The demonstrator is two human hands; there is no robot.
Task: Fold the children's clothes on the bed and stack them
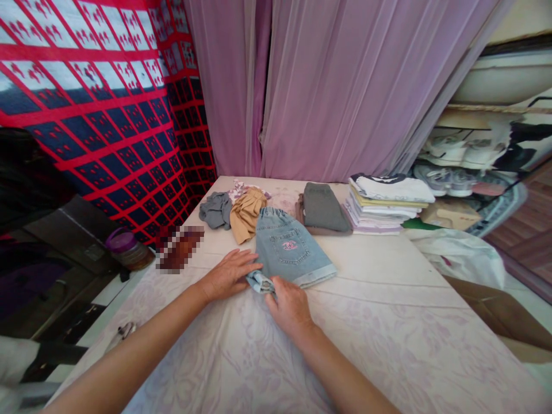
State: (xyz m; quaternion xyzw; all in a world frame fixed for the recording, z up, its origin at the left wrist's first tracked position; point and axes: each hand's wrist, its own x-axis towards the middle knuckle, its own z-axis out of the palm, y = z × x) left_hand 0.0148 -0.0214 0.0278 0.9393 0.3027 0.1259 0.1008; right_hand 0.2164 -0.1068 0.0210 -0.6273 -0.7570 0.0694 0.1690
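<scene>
Light blue denim shorts (290, 247) with a pink logo on the back pocket lie flat on the table (388, 322), waistband away from me. My left hand (228, 273) rests flat, fingers stretched out, beside the shorts' near left leg hem. My right hand (288, 305) is closed in a pinch on that same hem corner, which is bunched up between the two hands.
Behind the shorts lie a tan garment (246, 214), a grey one (215, 209) and folded dark green clothes (323, 208). A stack of folded shirts (388, 204) stands at the back right. Purple curtains hang behind; a lidded jar (126, 246) sits left of the table.
</scene>
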